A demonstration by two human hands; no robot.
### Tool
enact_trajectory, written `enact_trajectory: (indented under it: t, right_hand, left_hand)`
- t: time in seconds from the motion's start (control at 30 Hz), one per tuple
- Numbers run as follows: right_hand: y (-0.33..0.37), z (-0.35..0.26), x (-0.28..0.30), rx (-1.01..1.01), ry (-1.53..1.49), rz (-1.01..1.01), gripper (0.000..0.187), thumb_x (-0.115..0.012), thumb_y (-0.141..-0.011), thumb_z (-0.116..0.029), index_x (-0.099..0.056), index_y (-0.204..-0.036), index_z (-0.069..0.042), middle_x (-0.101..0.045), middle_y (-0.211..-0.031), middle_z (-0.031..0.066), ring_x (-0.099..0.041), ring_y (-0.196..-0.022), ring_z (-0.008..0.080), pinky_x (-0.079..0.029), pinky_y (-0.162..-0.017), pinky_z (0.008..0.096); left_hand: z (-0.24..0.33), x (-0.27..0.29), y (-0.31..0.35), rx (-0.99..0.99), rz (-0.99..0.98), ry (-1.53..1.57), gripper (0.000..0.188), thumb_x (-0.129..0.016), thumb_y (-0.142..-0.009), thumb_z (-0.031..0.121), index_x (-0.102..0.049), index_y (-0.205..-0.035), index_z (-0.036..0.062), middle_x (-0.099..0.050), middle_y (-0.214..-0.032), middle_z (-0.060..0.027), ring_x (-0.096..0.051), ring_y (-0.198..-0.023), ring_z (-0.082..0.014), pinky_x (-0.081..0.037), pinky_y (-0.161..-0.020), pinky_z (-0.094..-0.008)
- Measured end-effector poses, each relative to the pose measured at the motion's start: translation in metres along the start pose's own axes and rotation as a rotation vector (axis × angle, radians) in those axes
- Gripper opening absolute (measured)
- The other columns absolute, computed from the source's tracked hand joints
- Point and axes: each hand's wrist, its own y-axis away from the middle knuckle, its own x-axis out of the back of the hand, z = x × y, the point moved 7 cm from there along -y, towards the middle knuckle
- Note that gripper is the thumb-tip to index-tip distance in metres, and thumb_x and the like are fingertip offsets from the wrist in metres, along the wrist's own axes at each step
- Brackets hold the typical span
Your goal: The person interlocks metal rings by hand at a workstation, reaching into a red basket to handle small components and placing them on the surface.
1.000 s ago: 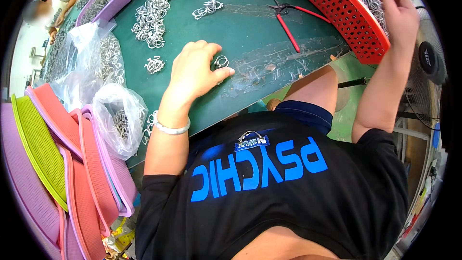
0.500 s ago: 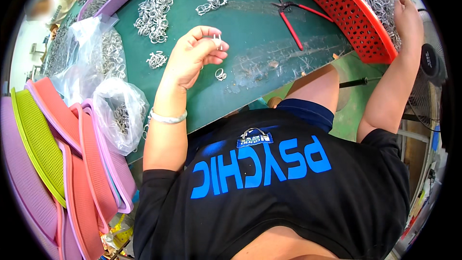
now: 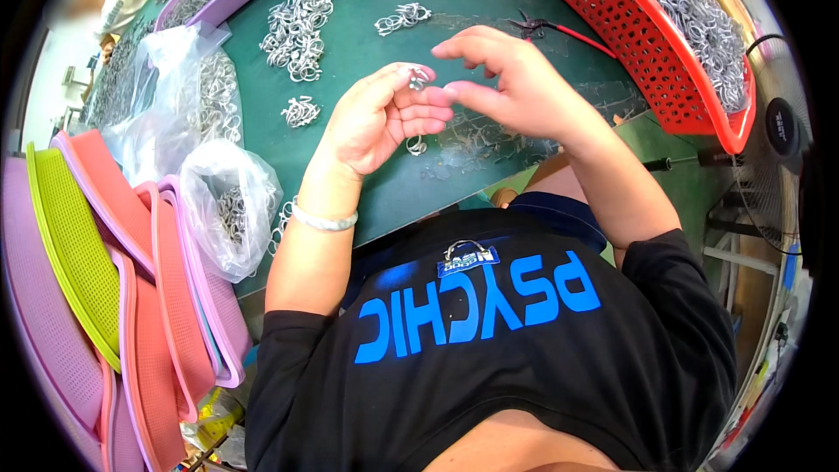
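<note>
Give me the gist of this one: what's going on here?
A person at a green table holds small silver metal rings in the fingertips of the left hand. The right hand is close by, its thumb and fingers apart. A loose ring piece lies below the left hand, with a larger heap of rings farther back. Red-handled pliers and a red basket full of rings are toward the right.
</note>
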Motion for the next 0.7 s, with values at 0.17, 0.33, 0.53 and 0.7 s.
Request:
enact_trajectory:
  t: [0.17, 0.33, 0.53, 0.7]
  right_hand:
    - [-0.005, 0.004, -0.016, -0.052, -0.128, -0.023, 0.033, -0.065, -0.073, -0.016, -0.058, -0.103, -0.004, -0.058, -0.092, 0.0119, -0.057, -0.084, 0.0263, -0.046, -0.072, 0.0319]
    - [-0.003, 0.011, -0.023, -0.085, -0.235, -0.043, 0.033, -0.067, -0.072, -0.016, -0.059, -0.103, -0.005, -0.059, -0.089, 0.0092, -0.056, -0.078, 0.0195, -0.045, -0.066, 0.0283]
    - [0.003, 0.017, -0.024, -0.149, -0.371, -0.061, 0.031, -0.067, -0.073, -0.015, -0.06, -0.101, -0.005, -0.06, -0.085, 0.0061, -0.053, -0.07, 0.0122, -0.044, -0.061, 0.0248]
    - [0.003, 0.017, 0.011, -0.18, -0.351, 0.069, 0.029, -0.068, -0.073, -0.014, -0.061, -0.099, -0.004, -0.06, -0.082, 0.0008, -0.051, -0.07, 0.0061, -0.042, -0.059, 0.021]
  left_hand:
    - [-0.001, -0.004, 0.001, -0.016, 0.013, -0.032, 0.022, -0.042, -0.091, 0.019, -0.051, -0.098, -0.0003, -0.061, -0.088, -0.0152, -0.063, -0.076, -0.0253, -0.053, -0.068, -0.0325]
    - [-0.002, -0.007, 0.003, -0.014, 0.034, -0.063, 0.024, -0.044, -0.09, 0.02, -0.051, -0.1, -0.0011, -0.061, -0.086, -0.0134, -0.063, -0.076, -0.0237, -0.053, -0.067, -0.031]
    - [-0.005, -0.013, 0.004, 0.01, 0.0, -0.107, 0.029, -0.042, -0.092, 0.024, -0.051, -0.099, -0.0024, -0.061, -0.085, -0.0151, -0.063, -0.077, -0.0245, -0.054, -0.066, -0.0301]
    - [0.009, 0.005, 0.005, -0.059, 0.061, -0.343, 0.028, -0.042, -0.092, 0.026, -0.053, -0.097, 0.0006, -0.061, -0.079, -0.0101, -0.061, -0.068, -0.0169, -0.05, -0.06, -0.0246]
